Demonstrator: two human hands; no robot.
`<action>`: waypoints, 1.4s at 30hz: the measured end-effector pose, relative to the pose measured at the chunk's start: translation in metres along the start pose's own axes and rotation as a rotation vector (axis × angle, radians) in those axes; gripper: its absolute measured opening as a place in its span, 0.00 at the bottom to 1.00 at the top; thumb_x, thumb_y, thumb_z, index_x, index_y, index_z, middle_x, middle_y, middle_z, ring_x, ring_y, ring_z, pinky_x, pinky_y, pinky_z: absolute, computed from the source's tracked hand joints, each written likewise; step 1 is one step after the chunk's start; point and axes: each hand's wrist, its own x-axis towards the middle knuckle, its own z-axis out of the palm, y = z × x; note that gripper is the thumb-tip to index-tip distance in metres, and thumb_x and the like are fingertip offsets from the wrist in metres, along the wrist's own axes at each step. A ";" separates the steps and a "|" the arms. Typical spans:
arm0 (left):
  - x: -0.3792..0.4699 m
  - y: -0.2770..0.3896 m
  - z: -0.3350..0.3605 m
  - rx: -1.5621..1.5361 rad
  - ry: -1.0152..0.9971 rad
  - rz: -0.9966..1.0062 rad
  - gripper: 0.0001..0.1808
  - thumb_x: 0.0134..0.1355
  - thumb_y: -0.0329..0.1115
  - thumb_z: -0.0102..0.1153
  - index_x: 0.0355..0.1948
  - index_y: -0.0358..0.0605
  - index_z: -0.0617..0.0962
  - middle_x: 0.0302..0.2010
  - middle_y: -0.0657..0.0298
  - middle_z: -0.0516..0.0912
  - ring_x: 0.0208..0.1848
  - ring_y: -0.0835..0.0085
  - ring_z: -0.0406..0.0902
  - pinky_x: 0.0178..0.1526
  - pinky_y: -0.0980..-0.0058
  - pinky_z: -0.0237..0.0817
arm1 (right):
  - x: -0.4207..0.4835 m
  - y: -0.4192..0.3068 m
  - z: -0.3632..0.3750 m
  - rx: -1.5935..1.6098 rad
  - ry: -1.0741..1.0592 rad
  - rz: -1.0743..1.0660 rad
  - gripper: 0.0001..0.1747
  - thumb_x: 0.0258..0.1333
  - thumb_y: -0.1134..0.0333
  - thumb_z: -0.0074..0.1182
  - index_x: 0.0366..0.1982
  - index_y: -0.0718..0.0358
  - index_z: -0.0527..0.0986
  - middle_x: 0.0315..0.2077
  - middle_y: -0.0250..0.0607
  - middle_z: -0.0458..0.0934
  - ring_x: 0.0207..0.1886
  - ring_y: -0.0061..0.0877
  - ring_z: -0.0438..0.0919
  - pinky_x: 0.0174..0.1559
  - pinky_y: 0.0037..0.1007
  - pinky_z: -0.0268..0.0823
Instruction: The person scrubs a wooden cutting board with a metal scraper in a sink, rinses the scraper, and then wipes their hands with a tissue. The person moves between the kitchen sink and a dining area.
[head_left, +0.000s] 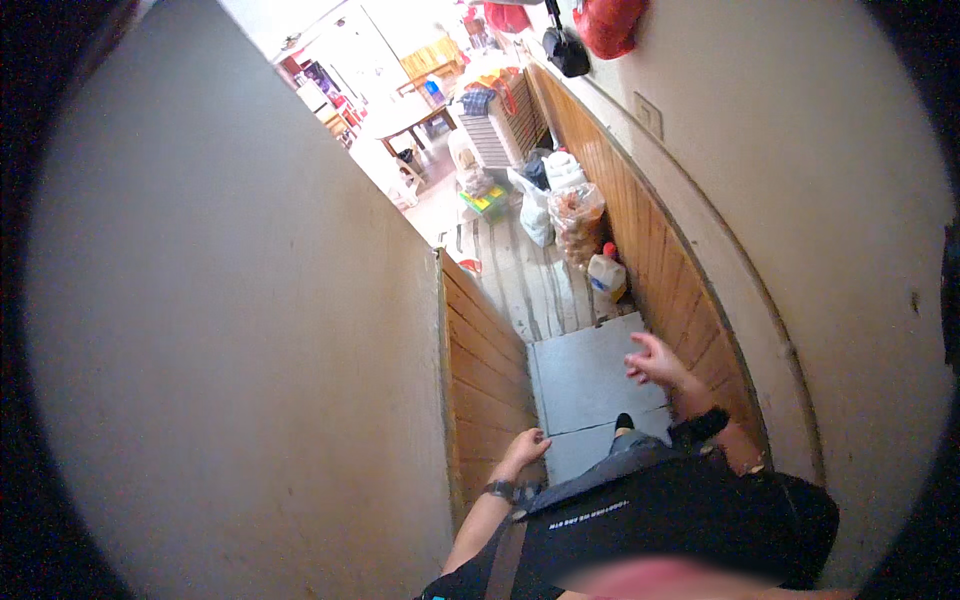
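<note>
My left hand (527, 448) hangs low beside the wood-panelled wall on the left, its fingers loosely curled with nothing visible in them. A dark wristwatch (501, 490) is on that wrist. Farther forward, my right hand (654, 361) is raised over the tiled floor (581, 375), near the right-hand panelling (637, 202). Its fingers are bent and apart, and I see nothing in them. A dark band or cloth (699, 427) lies across the right forearm. Below my hands one dark shoe (624, 421) shows on the pale tiles.
Along the right wall stand a plastic jug (606, 275) with a red object behind it, a clear filled bag (577, 221) and a white bag (535, 217). Beyond are a green-and-yellow box (486, 201), a drawer unit (491, 127) and a table (409, 124). A plain wall (247, 300) borders the left.
</note>
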 end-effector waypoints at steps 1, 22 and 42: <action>0.014 0.002 -0.020 -0.047 -0.024 -0.003 0.31 0.64 0.52 0.63 0.60 0.40 0.77 0.53 0.51 0.84 0.54 0.60 0.82 0.55 0.65 0.73 | 0.029 -0.022 -0.006 -0.039 0.037 0.068 0.39 0.64 0.64 0.59 0.71 0.64 0.55 0.44 0.43 0.83 0.38 0.27 0.85 0.33 0.28 0.77; 0.646 0.063 -0.464 0.097 -0.016 0.017 0.21 0.54 0.49 0.59 0.30 0.39 0.86 0.31 0.49 0.87 0.37 0.57 0.85 0.43 0.62 0.75 | 0.534 -0.231 -0.101 -0.026 0.240 0.035 0.23 0.69 0.65 0.53 0.62 0.63 0.68 0.42 0.46 0.83 0.40 0.32 0.85 0.38 0.35 0.80; 0.965 -0.204 -0.686 -0.977 0.173 -0.474 0.17 0.64 0.44 0.63 0.47 0.45 0.83 0.35 0.65 0.83 0.33 0.73 0.81 0.31 0.69 0.73 | 1.341 -0.423 0.106 -0.226 -0.319 -0.211 0.25 0.64 0.64 0.59 0.59 0.67 0.72 0.39 0.39 0.85 0.38 0.21 0.83 0.36 0.24 0.73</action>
